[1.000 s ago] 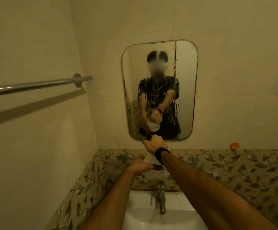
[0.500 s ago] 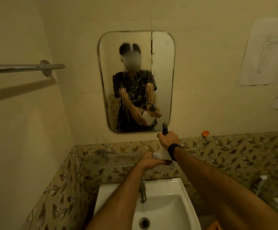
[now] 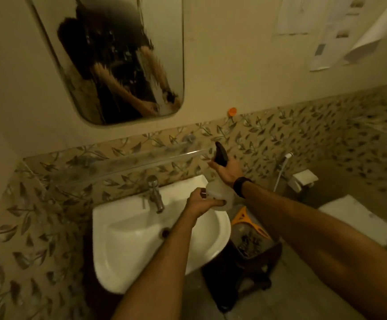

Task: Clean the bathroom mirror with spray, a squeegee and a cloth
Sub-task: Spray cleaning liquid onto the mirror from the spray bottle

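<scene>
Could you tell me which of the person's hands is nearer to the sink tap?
Left. The left hand grips the spray bottle's base just right of the tap; the right hand holds its neck farther right and higher.

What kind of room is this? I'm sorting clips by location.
A small bathroom, most likely in a home: a white washbasin with a tap, a wall mirror above it, and what looks like a toilet tank with a hand sprayer beside it.
</scene>
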Motion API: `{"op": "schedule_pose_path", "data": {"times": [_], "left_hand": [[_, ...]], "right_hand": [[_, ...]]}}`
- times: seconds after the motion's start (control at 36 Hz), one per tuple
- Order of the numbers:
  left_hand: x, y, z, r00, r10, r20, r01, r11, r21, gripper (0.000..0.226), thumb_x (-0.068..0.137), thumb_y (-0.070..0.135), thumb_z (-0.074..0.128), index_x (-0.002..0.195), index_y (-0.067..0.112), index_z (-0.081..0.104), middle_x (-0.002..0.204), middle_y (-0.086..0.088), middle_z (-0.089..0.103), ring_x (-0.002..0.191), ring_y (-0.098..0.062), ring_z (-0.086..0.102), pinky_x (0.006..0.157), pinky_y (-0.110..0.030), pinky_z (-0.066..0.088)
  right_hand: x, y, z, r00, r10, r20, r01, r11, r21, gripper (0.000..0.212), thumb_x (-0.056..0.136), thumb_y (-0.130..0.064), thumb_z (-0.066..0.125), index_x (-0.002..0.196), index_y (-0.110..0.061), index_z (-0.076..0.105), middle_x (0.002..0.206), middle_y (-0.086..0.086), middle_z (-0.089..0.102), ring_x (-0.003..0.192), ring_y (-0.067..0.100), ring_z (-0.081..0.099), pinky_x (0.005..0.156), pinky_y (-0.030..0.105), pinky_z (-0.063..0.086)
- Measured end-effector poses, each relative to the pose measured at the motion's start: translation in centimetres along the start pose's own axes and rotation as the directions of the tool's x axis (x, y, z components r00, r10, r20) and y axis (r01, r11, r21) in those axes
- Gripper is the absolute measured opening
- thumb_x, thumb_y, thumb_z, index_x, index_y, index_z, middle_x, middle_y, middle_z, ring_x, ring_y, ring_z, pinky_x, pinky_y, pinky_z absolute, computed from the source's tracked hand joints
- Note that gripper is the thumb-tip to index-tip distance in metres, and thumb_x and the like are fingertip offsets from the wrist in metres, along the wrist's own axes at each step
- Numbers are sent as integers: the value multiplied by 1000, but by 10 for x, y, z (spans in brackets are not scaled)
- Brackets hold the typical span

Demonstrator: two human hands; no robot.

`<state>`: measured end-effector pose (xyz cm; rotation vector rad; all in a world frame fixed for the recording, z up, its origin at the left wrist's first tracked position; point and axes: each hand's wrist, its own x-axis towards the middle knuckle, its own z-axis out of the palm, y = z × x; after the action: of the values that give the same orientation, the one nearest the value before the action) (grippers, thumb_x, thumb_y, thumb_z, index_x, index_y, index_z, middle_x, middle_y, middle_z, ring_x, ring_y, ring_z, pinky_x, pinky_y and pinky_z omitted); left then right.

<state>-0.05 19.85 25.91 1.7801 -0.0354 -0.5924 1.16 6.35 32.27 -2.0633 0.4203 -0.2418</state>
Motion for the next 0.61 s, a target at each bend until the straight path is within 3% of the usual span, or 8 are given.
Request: {"op": "schedule_pose_path", "data": {"times": [0.11,0.17,0.25,0.33,0.39,0.44,0.53,0.61], "left_hand": [[5,-35,33,994,-90,56,86,994,71,72,81,35,89,140,10,57,134,-12,66,121,-29,64,101,-42,55],[6,-50,47,990,-124,66,117,987,108,64,83,33,87,136,10,58,133,-13,66,120,-30,65,101,-41,54],[8,-69,65,981,-182,74,167,970,175,62,85,35,85,136,12,59,133,-12,66,120,-30,65,99,-39,54],[13,-87,84,971,-228,67,208,951,229,60,84,39,84,133,14,61,134,-12,66,122,-31,64,105,-41,54],[20,-95,101,963,-262,63,239,939,247,59,83,39,85,132,14,62,135,-12,66,123,-31,63,105,-40,53],[27,-101,120,955,-290,68,263,928,265,57,84,36,85,131,12,64,133,-11,65,124,-29,62,101,-35,52],[41,-109,155,944,-323,67,291,911,292,54,85,38,84,128,11,65,130,-10,68,119,-28,65,102,-36,53],[52,-121,185,913,-398,92,352,881,316,58,86,43,82,130,12,63,131,-8,66,119,-27,65,100,-36,54]], "right_hand": [[-1,54,-24,994,83,-69,-87,994,-60,31,91,-43,67,106,-15,67,86,4,68,77,21,62,68,34,51],[-1,77,-36,987,126,-102,-133,989,-69,35,91,-47,65,106,-15,66,92,10,70,84,28,65,77,44,55],[-3,111,-52,975,185,-126,-198,975,-102,44,91,-55,61,112,-17,63,92,9,67,85,30,62,77,46,54],[0,149,-66,969,213,-121,-230,963,-140,42,92,-56,59,87,-14,61,72,6,58,71,28,57,62,38,46],[3,171,-74,970,219,-107,-235,955,-179,49,94,-55,57,66,-16,48,58,4,47,57,24,47,52,32,34],[7,194,-80,969,231,-87,-244,951,-189,51,94,-54,57,60,-18,43,56,6,45,53,22,44,51,32,32],[20,235,-84,954,295,-58,-300,941,-155,52,90,-59,59,63,-16,50,62,12,54,60,31,55,56,43,46],[32,270,-83,940,340,-22,-341,933,-115,58,88,-59,63,74,-3,64,69,18,64,67,34,63,64,49,54]]}}
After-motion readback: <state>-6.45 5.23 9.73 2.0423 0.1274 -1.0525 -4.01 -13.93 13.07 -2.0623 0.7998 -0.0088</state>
